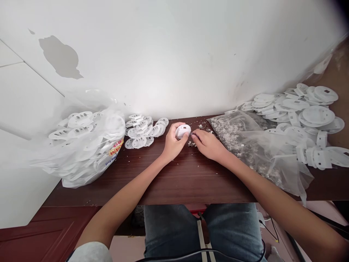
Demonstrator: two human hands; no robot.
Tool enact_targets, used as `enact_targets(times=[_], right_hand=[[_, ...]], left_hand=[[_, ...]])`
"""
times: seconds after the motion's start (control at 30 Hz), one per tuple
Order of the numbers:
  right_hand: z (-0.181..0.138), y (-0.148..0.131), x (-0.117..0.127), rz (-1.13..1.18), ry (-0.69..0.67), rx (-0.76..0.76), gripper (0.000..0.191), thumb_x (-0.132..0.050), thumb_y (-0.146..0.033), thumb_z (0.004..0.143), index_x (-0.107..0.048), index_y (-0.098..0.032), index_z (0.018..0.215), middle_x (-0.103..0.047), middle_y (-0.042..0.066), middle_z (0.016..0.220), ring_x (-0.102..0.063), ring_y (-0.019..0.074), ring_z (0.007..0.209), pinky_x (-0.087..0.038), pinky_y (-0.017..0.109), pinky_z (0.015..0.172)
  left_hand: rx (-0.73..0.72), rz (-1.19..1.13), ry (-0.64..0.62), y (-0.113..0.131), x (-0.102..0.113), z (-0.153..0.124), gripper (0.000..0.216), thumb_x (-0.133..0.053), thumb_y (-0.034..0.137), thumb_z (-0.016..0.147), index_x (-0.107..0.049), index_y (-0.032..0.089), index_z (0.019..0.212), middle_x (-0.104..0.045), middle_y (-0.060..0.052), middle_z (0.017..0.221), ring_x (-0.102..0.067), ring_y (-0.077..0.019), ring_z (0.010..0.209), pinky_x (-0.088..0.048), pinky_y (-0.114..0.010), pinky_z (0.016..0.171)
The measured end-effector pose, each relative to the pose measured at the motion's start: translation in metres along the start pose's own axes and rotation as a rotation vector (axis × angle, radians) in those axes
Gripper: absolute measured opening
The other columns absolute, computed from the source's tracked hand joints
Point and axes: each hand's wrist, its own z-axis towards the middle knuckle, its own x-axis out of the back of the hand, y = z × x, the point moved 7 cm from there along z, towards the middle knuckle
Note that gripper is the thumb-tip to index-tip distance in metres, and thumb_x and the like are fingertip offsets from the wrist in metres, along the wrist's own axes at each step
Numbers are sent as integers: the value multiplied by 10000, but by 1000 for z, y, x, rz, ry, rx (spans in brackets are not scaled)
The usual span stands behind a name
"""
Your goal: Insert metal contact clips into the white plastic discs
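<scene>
the left hand (pixel 172 144) sits just left of the middle of the frame and pinches a white round disc (pixel 183 130). the thumb is on the disc's near right edge and the fingers are curled round behind it. the disc is held a little above the table (pixel 177 182), tilted up toward the camera, with a small dark slot showing on its face.

just right of it, the right hand (pixel 208 145) lies low on the table, palm down, fingers bent and drawn close together. their tips are down among loose metal bits (pixel 192 144) strewn on the wood at the middle of the frame. whether it pinches one of them cannot be told. the two hands are near each other but do not touch, and the disc is between them and slightly above.

a small pile (pixel 143 130) of like discs lies left of the left hand, at the table's far edge against the wall (pixel 174 54). further left, a clear bag (pixel 84 149) bulges with more discs and hangs over the table's left end. to the right of the right hand lies a thin clear sack (pixel 245 142) of metal bits, its mouth toward the hands. behind and beyond it, a heap (pixel 308 120) of bigger white discs and tabbed pieces fills the right of the frame.

at the bottom of the frame, jeans (pixel 231 233) show under the table edge, with a dark cable (pixel 201 251) across them.
</scene>
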Motion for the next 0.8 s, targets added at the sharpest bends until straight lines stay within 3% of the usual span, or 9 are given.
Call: enact_targets(times=[0.37,0.63,0.8], right_hand=[[-3,1,-10,-114,-35,-13,314,-325,-340,1147,-593,-210,1047,-698,113,1026,-667,262,936,-461,356,834],[-7,-7,-18,-333,-106,-103,338,-314,-321,1150,-614,-171,1192,-708,179,1119,-704,291,872,-433,356,706],[-3,-13,-18,-378,-111,-174,347,-302,-298,1147,-616,-155,1175,-713,197,1135,-719,297,869,-426,359,681]], left_hand=[[1,53,33,11,0,-8,334,-803,246,852,-698,260,1169,-711,-50,1141,-650,-189,962,-499,-294,867],[-74,166,7,14,-6,-14,308,-741,202,894,-706,287,1187,-734,-39,1185,-675,-210,1046,-487,-323,961],[-93,232,-32,11,-8,-14,322,-681,206,938,-668,301,1245,-722,-45,1254,-675,-219,1079,-487,-355,994]])
